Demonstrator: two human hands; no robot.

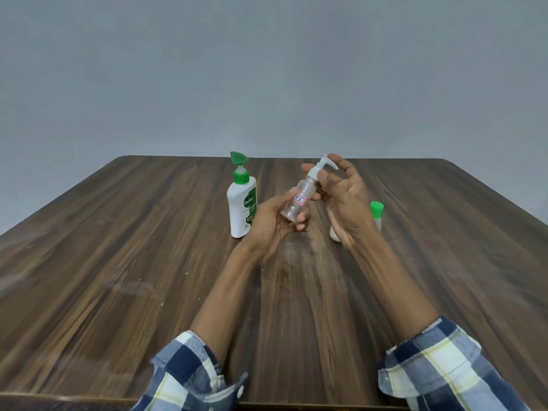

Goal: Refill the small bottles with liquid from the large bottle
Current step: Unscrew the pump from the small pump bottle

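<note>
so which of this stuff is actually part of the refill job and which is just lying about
Part of the job:
- large white pump bottle, standing on the table
- small clear pump bottle, gripped by the left hand; right hand at its pump
- small green-capped bottle, behind the right hand

Just there:
- wooden table

At frame centre, a small clear pump bottle [297, 202] with a white pump and red-edged label tilts right. Left of it stands the large white, green-pumped bottle [241, 203]. At right, a green-capped small bottle [377, 214] stands partly hidden.
</note>
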